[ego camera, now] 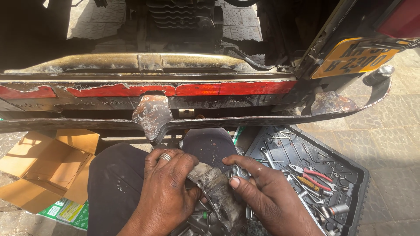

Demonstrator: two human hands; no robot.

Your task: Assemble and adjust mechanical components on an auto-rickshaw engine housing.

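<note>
Both hands meet low in the view over a grimy metal engine part (216, 192). Left hand (168, 188), a ring on one finger, is wrapped over the part's upper left edge, palm down, fingers curled closed around it. Right hand (267, 194) grips the part's right side, thumb pressed on its face, fingers stretched toward the left hand. Part sits between the two hands, over the person's dark-clothed lap. Above: rusted vehicle bumper (245, 120) with peeling red strip. Right: black plastic tool tray (356, 175) holding red-handled pliers (311, 175). Left: flattened cardboard box (48, 168) on the paved ground.
</note>
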